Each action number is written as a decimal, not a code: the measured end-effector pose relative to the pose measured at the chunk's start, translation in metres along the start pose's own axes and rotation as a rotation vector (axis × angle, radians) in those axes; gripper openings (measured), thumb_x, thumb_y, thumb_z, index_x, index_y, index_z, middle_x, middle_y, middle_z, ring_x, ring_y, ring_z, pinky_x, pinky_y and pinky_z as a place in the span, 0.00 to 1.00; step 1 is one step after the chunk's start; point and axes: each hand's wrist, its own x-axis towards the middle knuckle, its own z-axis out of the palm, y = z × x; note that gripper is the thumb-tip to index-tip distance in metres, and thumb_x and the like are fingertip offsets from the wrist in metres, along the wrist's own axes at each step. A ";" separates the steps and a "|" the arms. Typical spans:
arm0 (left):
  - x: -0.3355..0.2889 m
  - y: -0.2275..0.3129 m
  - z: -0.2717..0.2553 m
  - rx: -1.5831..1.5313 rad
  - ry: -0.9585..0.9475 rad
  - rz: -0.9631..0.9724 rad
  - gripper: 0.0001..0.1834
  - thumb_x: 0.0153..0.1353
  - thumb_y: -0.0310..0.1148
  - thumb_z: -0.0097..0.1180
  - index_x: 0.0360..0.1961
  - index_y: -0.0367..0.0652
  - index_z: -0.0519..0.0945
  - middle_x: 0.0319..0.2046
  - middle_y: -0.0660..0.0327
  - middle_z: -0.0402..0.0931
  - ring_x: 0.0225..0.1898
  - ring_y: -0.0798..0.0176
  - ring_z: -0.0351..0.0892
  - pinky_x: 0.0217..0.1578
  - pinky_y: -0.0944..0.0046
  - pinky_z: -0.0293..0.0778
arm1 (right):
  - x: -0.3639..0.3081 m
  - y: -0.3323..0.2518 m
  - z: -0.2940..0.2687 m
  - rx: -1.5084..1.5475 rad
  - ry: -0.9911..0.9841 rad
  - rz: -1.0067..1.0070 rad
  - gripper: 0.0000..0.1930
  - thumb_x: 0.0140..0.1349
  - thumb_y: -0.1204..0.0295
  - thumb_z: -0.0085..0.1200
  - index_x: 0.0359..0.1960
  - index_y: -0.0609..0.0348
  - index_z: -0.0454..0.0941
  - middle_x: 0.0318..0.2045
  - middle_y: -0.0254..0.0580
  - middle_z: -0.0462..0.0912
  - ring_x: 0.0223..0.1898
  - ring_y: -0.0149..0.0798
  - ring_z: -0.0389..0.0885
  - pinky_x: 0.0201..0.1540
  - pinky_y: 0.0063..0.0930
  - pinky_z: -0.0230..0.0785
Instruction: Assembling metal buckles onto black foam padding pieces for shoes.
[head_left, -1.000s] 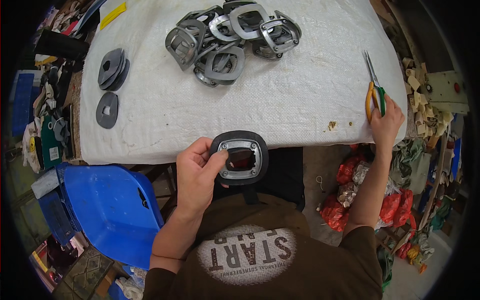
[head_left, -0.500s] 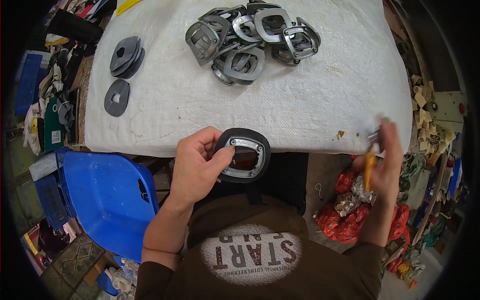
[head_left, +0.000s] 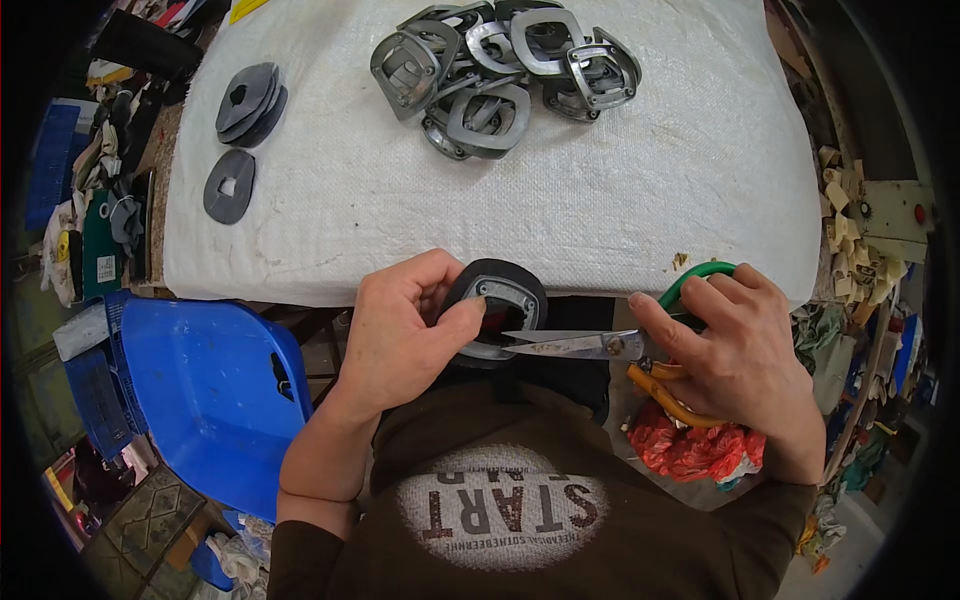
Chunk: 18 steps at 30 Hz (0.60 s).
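Note:
My left hand (head_left: 405, 325) pinches the left side of a rounded metal frame with a black rim (head_left: 513, 285), held at the table's front edge. My right hand (head_left: 735, 345) grips a pair of scissors (head_left: 580, 345) with one green and one orange handle. The scissors' blades are slightly apart, and their tips reach the opening of the frame. On the far part of the table lies a heap of similar metal frames (head_left: 490, 120). To the left rest a stack of grey rounded pads with holes (head_left: 250, 100) and another grey pad (head_left: 228, 200).
A white woven sheet (head_left: 600, 220) covers the table. Below its left side stands a blue plastic tub (head_left: 200, 400). Red plastic bags (head_left: 700, 445) lie on the floor at the right. Small yellowish blocks (head_left: 840, 200) are piled past the table's right edge.
My right hand has swung in from the right with the scissors, bringing the blades to the frame. My left hand keeps hold of the frame, which is tilted a little differently.

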 end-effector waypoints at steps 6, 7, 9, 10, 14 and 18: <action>0.000 0.002 0.002 0.021 -0.010 0.000 0.02 0.49 0.22 0.53 0.24 0.34 0.74 0.17 0.72 0.68 0.19 0.83 0.60 0.19 0.79 0.57 | 0.000 0.000 -0.003 -0.082 -0.079 -0.016 0.29 0.32 0.61 0.63 0.44 0.46 0.73 0.22 0.31 0.65 0.22 0.33 0.68 0.26 0.30 0.59; 0.000 0.002 0.002 0.022 -0.013 -0.007 0.02 0.49 0.22 0.53 0.24 0.34 0.74 0.17 0.72 0.68 0.19 0.83 0.59 0.19 0.79 0.57 | 0.001 0.000 -0.004 -0.088 -0.088 -0.019 0.29 0.33 0.61 0.63 0.44 0.46 0.72 0.22 0.31 0.65 0.22 0.33 0.69 0.26 0.30 0.60; -0.001 0.001 0.003 0.023 -0.016 -0.014 0.02 0.49 0.22 0.53 0.24 0.34 0.75 0.17 0.72 0.68 0.19 0.83 0.59 0.18 0.79 0.56 | 0.001 -0.001 -0.006 -0.094 -0.095 -0.022 0.28 0.34 0.62 0.62 0.43 0.46 0.72 0.22 0.31 0.65 0.22 0.33 0.69 0.27 0.30 0.60; -0.001 0.001 0.002 0.024 -0.015 -0.016 0.02 0.49 0.23 0.53 0.24 0.34 0.75 0.16 0.72 0.67 0.18 0.83 0.59 0.18 0.79 0.56 | 0.001 -0.001 -0.006 -0.100 -0.102 -0.022 0.26 0.36 0.62 0.61 0.43 0.46 0.72 0.21 0.31 0.65 0.22 0.33 0.69 0.27 0.30 0.60; -0.001 -0.003 0.001 0.074 -0.018 -0.002 0.03 0.49 0.23 0.54 0.24 0.34 0.75 0.15 0.72 0.67 0.18 0.83 0.58 0.17 0.79 0.55 | 0.000 -0.002 -0.006 -0.135 -0.104 -0.033 0.22 0.41 0.64 0.58 0.42 0.46 0.72 0.20 0.31 0.65 0.21 0.33 0.68 0.27 0.29 0.60; -0.001 -0.002 0.004 0.040 -0.019 -0.009 0.03 0.48 0.23 0.54 0.24 0.34 0.75 0.15 0.72 0.67 0.17 0.83 0.58 0.17 0.78 0.55 | 0.002 -0.001 -0.008 -0.092 -0.143 -0.019 0.20 0.42 0.65 0.57 0.41 0.47 0.73 0.20 0.31 0.65 0.20 0.33 0.68 0.26 0.29 0.61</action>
